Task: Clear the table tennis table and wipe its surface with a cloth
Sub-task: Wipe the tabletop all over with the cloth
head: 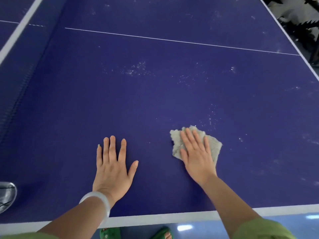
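While our left hand lies flat on the blue table, fingers straight and slightly spread, our right hand presses the grey cloth down at three o'clock of it, fingers straight and close together; white specks lie toward twelve o'clock.

Soft, even light covers the blue tabletop, leaving only faint shadows. White glare patches shine on the glossy floor (just below the near edge). Wide-angle distortion bends the white edge line; the top-right corner looks smeared.
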Demonstrator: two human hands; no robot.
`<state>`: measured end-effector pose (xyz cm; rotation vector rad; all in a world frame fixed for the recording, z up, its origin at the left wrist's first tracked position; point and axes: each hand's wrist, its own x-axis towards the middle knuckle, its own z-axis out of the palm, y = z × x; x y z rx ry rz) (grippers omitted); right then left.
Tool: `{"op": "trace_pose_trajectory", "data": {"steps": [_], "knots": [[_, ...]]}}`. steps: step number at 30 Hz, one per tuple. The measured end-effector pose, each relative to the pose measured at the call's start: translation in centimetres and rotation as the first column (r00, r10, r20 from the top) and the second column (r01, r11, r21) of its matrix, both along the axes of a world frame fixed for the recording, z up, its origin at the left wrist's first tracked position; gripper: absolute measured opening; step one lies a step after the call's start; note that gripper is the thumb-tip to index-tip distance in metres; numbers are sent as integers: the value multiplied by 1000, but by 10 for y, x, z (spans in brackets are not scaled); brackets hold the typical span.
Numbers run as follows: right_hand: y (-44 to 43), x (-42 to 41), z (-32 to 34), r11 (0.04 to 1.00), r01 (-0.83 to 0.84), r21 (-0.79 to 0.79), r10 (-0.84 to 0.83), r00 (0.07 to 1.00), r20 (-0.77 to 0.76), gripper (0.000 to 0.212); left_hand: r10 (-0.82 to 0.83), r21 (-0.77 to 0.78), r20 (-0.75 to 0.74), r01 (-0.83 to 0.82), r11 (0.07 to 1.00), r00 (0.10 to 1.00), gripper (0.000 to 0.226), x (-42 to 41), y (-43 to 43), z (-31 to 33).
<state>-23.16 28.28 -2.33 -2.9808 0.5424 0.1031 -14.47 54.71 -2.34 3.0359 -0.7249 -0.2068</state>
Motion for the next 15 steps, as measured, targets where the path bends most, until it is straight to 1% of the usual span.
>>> {"op": "trace_pose_trajectory", "data": {"steps": [1,2,3,4,5,6,7,10,11,13,15], "knots": [[-20,-8,1,979,205,19,-205,979,12,58,0,0,-1,0,1000,1000,78,0,0,0],[-32,-18,3,908,414,58,-416,909,19,58,1,0,-4,-1,1000,1000,78,0,0,-1],[-33,-25,4,818,567,93,-570,822,7,57,2,-2,-8,-2,1000,1000,78,-1,0,-1],[-27,-28,4,760,642,101,-645,764,-7,57,5,-4,-11,-5,1000,1000,78,-1,0,-1],[-13,-26,3,746,659,95,-662,749,-3,57,6,-5,-14,-6,1000,1000,78,-1,0,0],[5,-20,1,772,632,71,-633,774,2,58,7,-2,-15,-7,1000,1000,78,-1,0,0],[24,-9,0,818,573,49,-574,819,7,59,6,3,-14,-6,1000,1000,79,-1,0,0],[74,36,-4,963,268,7,-268,963,4,61,3,11,-12,-3,1000,1000,79,0,0,1],[85,51,-4,987,161,23,-162,987,4,61,2,11,-10,-2,1000,1000,79,-1,0,1],[94,78,-3,998,-14,57,14,1000,-3,59,3,9,-2,-3,1000,1000,79,-1,0,1],[77,99,-2,991,-127,50,129,991,-42,58,4,4,2,-4,1000,1000,78,-1,0,1]]}}
